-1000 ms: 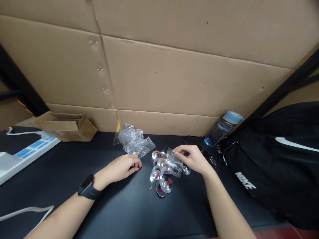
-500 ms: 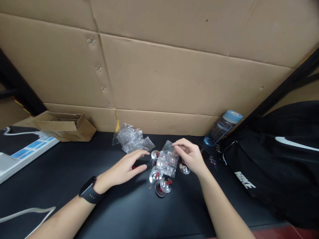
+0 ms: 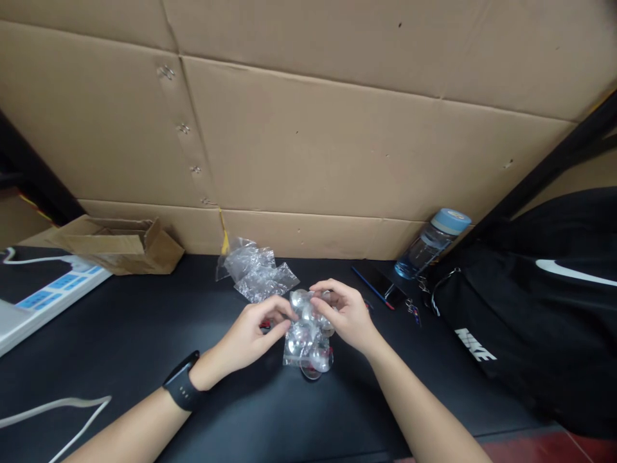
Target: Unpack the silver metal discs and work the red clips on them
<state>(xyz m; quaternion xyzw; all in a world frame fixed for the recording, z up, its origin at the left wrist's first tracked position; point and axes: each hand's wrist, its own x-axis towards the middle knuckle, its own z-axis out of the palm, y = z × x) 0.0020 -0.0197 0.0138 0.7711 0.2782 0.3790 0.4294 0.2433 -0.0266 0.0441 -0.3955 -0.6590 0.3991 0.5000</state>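
Observation:
A clear plastic bag (image 3: 294, 357) lies over the small pile of silver finger cymbals (image 3: 322, 360), some with red loops. My left hand (image 3: 258, 328), with a black watch on its wrist, has thumb and fingertips closed together at the bag's left edge. From the upper right, my right hand (image 3: 344, 315) pinches the bag between thumb and fingers. The bag covers most of the cymbals, and my right hand hides others. A small red and dark item (image 3: 265, 326) shows partly behind my left hand.
More crumpled clear bags (image 3: 260, 270) lie behind my hands. An open cardboard box (image 3: 125, 244) and a white power strip (image 3: 62, 292) are at left. At right are a dark phone-like slab (image 3: 378, 283), a blue-capped bottle (image 3: 429, 244) and a black bag (image 3: 540, 321).
My right hand has moved left with the clear bag, which now lies lower over the cymbals. My left hand has curled its fingers in to the bag's edge. The phone-like slab has come into view.

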